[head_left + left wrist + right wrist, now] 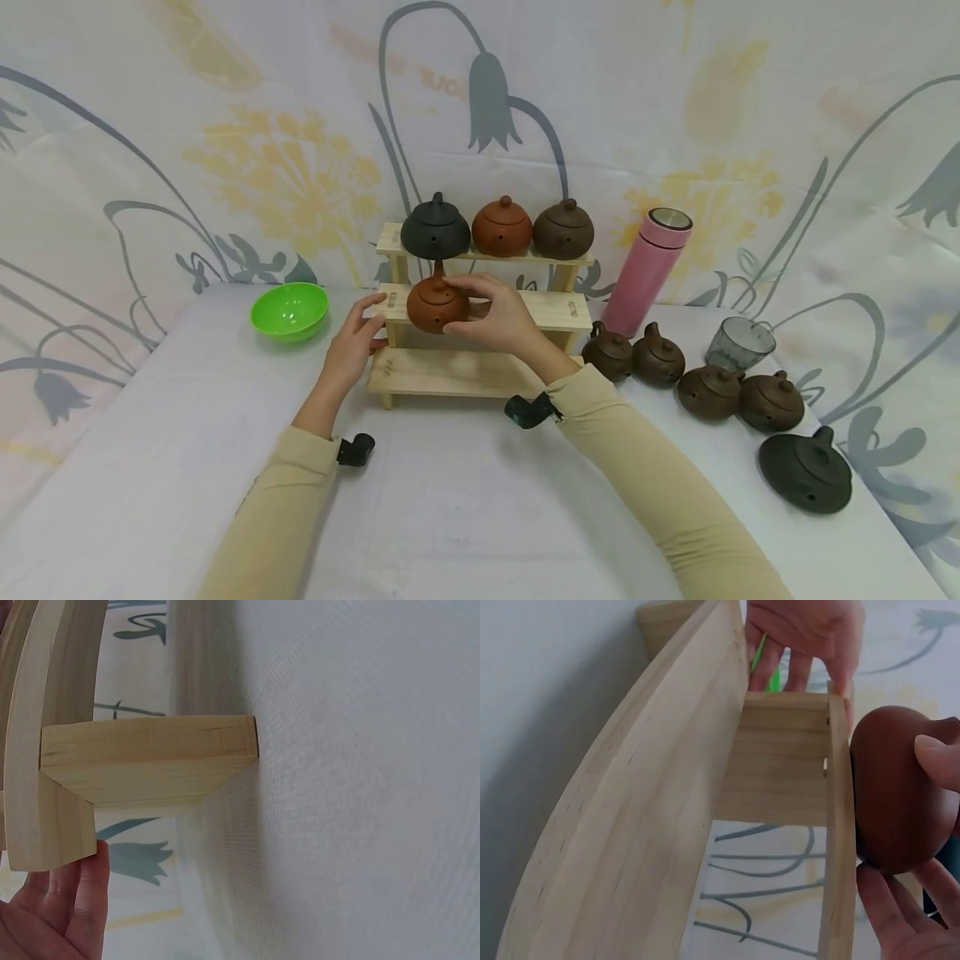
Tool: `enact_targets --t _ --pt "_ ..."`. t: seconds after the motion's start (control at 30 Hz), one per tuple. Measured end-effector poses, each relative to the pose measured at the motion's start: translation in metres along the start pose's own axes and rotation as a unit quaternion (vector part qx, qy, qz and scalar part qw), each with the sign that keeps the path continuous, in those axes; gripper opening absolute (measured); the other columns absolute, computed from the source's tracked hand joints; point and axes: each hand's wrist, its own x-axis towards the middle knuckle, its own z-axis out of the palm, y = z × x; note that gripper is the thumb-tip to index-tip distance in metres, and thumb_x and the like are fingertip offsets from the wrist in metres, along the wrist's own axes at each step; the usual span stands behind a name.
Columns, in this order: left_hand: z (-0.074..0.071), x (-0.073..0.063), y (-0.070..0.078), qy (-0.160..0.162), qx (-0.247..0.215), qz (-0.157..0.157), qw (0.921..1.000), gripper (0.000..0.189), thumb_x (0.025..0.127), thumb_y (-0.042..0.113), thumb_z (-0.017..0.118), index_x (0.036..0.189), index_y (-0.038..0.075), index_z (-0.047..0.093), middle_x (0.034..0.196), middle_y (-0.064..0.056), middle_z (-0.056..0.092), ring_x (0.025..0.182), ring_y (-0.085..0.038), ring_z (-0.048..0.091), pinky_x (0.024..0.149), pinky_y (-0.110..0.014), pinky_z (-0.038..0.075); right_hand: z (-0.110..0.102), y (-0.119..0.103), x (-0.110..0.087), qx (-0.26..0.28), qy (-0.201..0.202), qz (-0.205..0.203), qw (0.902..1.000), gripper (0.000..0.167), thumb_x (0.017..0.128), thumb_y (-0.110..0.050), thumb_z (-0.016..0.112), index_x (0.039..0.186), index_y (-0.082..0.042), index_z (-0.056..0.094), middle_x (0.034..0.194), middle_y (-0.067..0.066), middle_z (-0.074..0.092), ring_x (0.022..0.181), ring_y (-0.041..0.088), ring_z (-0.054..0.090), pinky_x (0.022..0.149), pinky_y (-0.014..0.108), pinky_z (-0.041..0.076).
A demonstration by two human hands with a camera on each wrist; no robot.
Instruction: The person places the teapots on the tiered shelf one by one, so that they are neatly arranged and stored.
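A reddish-brown clay teapot is at the left part of the middle step of a wooden three-step stand. My right hand grips it from the right, thumb and fingers on its body; the right wrist view shows the teapot against the step. At the step's left end, my left hand holds the wood, with fingertips below the edge. On the top step stand a black teapot, another reddish-brown teapot and a dark brown teapot.
A green bowl sits left of the stand. To the right are a pink thermos, a clear glass, several dark brown teapots and a flat black teapot. A patterned cloth hangs behind.
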Motion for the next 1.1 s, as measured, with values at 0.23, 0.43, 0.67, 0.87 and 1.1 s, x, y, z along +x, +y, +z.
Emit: enact_targets --t 0.23,0.43,0.67,0.87,1.1 --pt "-0.001 0.000 0.000 0.000 0.002 -0.003 1.0000 0.045 0.100 0.038 0.036 0.144 0.027 0.032 0.131 -0.019 0.046 0.108 -0.039 0.056 0.097 -0.047 0.040 0.002 0.002 0.003 0.012 0.003 -0.001 0.9999 0.056 0.071 0.001 0.079 0.123 0.002 0.058 0.119 0.015 0.052 0.108 0.028 0.055 0.085 0.025 0.049" --pt "-0.001 0.000 0.000 0.000 -0.002 -0.001 1.0000 0.045 0.100 0.037 0.036 0.143 0.026 0.032 0.131 -0.020 0.046 0.107 -0.039 0.056 0.097 -0.046 0.040 0.005 0.004 0.003 0.037 0.006 0.015 0.9992 0.057 0.072 0.003 0.077 0.125 0.001 0.056 0.122 0.015 0.050 0.111 0.029 0.055 0.088 0.027 0.048" --pt "0.000 0.001 0.000 0.000 0.001 -0.002 1.0000 0.045 0.100 0.038 0.036 0.143 0.027 0.032 0.132 -0.020 0.046 0.108 -0.039 0.056 0.097 -0.047 0.040 -0.003 0.005 -0.014 0.068 0.027 0.031 0.9968 0.058 0.074 0.001 0.076 0.128 -0.001 0.054 0.129 0.013 0.049 0.115 0.029 0.053 0.089 0.034 0.048" --pt "0.000 0.000 0.001 -0.001 0.004 -0.009 1.0000 0.045 0.100 0.037 0.035 0.144 0.027 0.031 0.133 -0.019 0.045 0.109 -0.038 0.055 0.098 -0.047 0.039 -0.022 0.003 -0.032 0.068 0.054 -0.001 0.9963 0.056 0.074 0.002 0.076 0.126 0.002 0.054 0.128 0.017 0.051 0.118 0.033 0.049 0.092 0.039 0.046" --pt "0.000 0.000 0.002 0.000 0.001 -0.013 0.9999 0.045 0.100 0.037 0.036 0.144 0.027 0.031 0.133 -0.019 0.046 0.109 -0.038 0.055 0.098 -0.046 0.039 -0.043 0.003 -0.054 0.066 0.077 0.012 0.9947 0.057 0.075 0.007 0.073 0.127 0.006 0.052 0.130 0.016 0.049 0.120 0.037 0.045 0.092 0.039 0.046"
